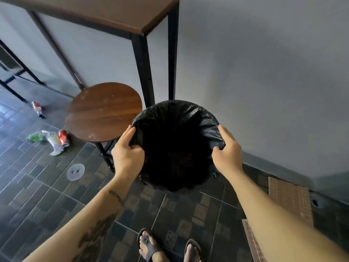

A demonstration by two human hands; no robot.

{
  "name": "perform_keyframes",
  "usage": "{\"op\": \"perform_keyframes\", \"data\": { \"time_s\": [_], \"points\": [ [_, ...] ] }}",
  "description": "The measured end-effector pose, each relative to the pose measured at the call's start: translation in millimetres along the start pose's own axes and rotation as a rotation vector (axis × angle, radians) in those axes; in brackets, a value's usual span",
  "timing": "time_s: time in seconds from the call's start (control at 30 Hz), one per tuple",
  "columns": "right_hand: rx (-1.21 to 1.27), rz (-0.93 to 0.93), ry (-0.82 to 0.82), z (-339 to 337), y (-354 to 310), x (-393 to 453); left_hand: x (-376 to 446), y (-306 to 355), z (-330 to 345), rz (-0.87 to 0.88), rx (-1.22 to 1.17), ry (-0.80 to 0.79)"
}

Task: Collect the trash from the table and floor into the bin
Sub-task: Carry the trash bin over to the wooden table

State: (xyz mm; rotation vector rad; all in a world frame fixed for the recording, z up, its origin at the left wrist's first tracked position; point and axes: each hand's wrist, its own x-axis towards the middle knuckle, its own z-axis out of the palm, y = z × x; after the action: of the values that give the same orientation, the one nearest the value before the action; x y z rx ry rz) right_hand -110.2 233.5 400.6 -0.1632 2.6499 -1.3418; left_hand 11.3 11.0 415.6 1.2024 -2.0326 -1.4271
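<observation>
Gripping one bin (175,114), two hands (127,154) (227,154), two cans (63,138) (36,105)

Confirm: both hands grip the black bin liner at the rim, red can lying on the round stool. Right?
Not quite. Head view shows the red can on the floor left of the stool, not on it. Left hand and right hand do grip the bin liner rim.

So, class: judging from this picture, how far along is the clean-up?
Done: nothing visibly collected; the bin's inside is too dark to tell. In hand: left hand and right hand grip the black liner at the rim. Left: red can, green wrapper, plastic cup, clear lid, far can on the floor.
</observation>
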Motion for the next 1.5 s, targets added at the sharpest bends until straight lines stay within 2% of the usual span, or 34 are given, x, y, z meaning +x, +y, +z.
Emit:
{"op": "perform_keyframes", "data": {
  "time_s": [0.23,0.33,0.5,0.87,1.17,1.5],
  "points": [
    [0.173,-0.104,-0.011,-70.0,-88.0,-40.1,-56.7,75.2,-82.5,0.016,-0.288,0.097],
    [0.245,-0.131,-0.099,-73.3,-118.3,-51.8,-77.1,93.9,-119.0,-0.014,-0.451,0.135],
    [0.296,-0.209,-0.241,-50.4,-182.6,-71.7,-85.6,105.5,-183.6,-0.04,-0.587,0.239],
    [0.312,-0.365,-0.34,46.1,-318.7,-100.7,-43.8,90.2,-328.6,0.074,-0.445,0.37],
    [0.176,-0.466,-0.307,164.4,-403.2,-125.3,54.3,54.9,-446.9,0.089,-0.343,0.243],
    [0.126,-0.433,-0.317,247.8,-447.3,-92.7,150.9,35.8,-479.9,0.012,-0.306,0.265]
  ]
}}
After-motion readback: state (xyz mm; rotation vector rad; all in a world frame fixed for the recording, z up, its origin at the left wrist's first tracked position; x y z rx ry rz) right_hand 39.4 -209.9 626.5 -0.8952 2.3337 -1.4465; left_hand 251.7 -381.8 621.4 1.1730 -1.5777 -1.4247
